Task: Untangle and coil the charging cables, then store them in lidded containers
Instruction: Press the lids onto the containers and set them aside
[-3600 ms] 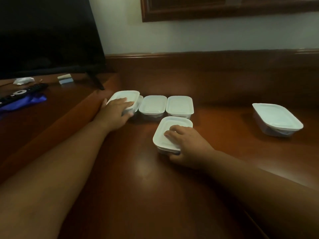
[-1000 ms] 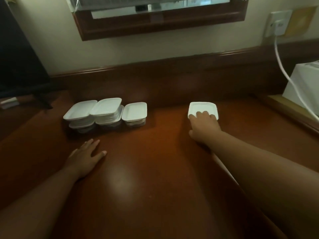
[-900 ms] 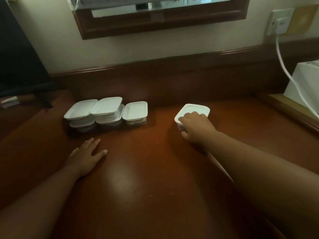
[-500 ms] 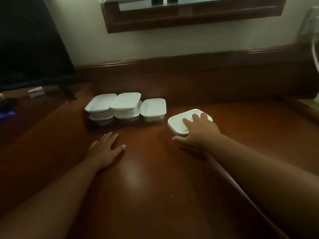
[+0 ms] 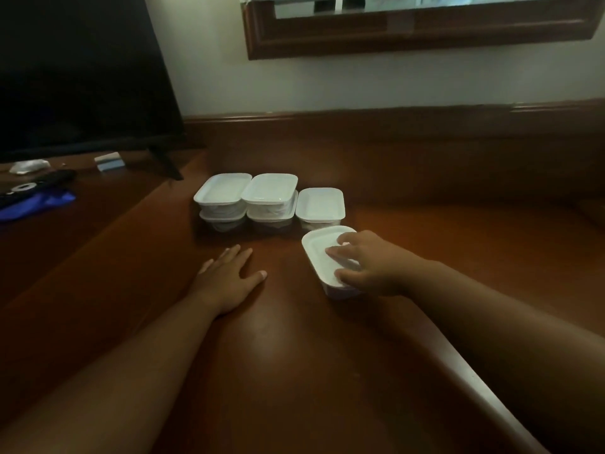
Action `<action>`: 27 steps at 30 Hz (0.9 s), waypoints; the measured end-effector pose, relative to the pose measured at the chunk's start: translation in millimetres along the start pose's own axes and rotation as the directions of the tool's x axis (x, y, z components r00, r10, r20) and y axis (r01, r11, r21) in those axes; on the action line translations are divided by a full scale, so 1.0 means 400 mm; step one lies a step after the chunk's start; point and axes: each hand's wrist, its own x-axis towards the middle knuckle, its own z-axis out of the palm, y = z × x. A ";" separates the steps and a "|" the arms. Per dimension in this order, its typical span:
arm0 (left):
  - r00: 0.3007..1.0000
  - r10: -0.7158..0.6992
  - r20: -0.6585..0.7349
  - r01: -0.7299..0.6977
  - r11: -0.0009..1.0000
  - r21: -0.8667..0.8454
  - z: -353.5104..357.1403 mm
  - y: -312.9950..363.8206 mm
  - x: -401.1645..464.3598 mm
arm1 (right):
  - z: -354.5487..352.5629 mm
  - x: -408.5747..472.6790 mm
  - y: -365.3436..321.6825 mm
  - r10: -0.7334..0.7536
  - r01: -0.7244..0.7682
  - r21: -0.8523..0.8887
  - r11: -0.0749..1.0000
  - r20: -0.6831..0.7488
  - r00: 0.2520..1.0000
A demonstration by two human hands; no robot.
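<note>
A white lidded container [image 5: 319, 252] sits on the brown desk, just in front of the group of containers. My right hand [image 5: 370, 262] grips it from the right, fingers over the lid and thumb at its near edge. Behind it stand two stacks of two lidded containers, the left stack [image 5: 222, 199] and the middle stack [image 5: 270, 198], with a single lidded container [image 5: 320, 206] on their right. My left hand [image 5: 226, 278] lies flat on the desk, fingers spread and holding nothing. No cable is visible outside the containers.
A dark TV screen [image 5: 75, 73] stands at the back left. A remote [image 5: 32, 186], a blue cloth [image 5: 36, 204] and a small box [image 5: 109, 161] lie on the lower shelf at left. A framed mirror [image 5: 419, 27] hangs on the wall.
My right hand has drawn the lone container leftward and nearer, up to the group. The left hand has stayed flat on the desk. The camera has swung left.
</note>
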 end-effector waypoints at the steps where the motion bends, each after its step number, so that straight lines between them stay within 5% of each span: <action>1: 1.000 0.000 0.004 0.000 1.000 0.000 0.000 0.000 0.000 | 0.005 -0.002 -0.007 0.002 -0.003 -0.054 0.999 -0.019 1.000; 7: 1.000 -0.015 0.006 0.014 1.000 0.012 0.002 0.002 -0.001 | 0.036 -0.018 -0.035 -0.042 0.036 -0.297 0.954 -0.012 0.999; 13: 1.000 -0.010 0.006 0.010 1.000 0.014 -0.002 0.003 -0.004 | 0.069 -0.010 -0.022 -0.105 0.109 -0.119 0.987 0.034 0.994; 20: 1.000 0.014 -0.012 -0.014 1.000 -0.012 0.000 -0.005 -0.004 | 0.075 0.001 0.002 -0.183 0.184 -0.032 0.982 -0.347 0.920; 27: 0.994 0.004 -0.110 -0.023 0.984 -0.177 0.000 -0.009 -0.011 | -0.033 0.148 0.016 0.011 -0.036 -0.103 0.994 -0.242 0.970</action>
